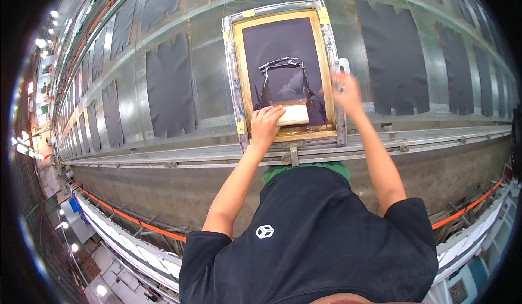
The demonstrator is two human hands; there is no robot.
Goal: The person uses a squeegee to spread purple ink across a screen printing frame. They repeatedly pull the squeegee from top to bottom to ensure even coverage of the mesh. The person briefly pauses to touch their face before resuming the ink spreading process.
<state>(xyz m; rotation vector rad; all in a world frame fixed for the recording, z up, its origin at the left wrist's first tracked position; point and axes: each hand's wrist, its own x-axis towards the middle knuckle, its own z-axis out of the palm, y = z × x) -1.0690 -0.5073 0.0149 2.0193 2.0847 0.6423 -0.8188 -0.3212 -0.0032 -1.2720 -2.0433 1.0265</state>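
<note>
A screen frame [230, 59] with a yellow border and dark purple mesh [280, 35] lies on the long metal table. My left hand [267, 120] grips a pale wooden-handled squeegee [293, 115] resting across the lower part of the mesh. Wet, glossy dark ink [285, 81] forms a rough rectangle above the squeegee. My right hand [342, 91] is at the frame's right side, near a white handle-like piece [343, 65]; its fingers are blurred by motion.
Dark cut fabric pieces [168, 86] [389, 57] lie in rows on the table [212, 76] to both sides of the frame. A metal rail [217, 161] runs along the near edge. An orange bar [136, 220] and white racking [125, 241] are behind and below me.
</note>
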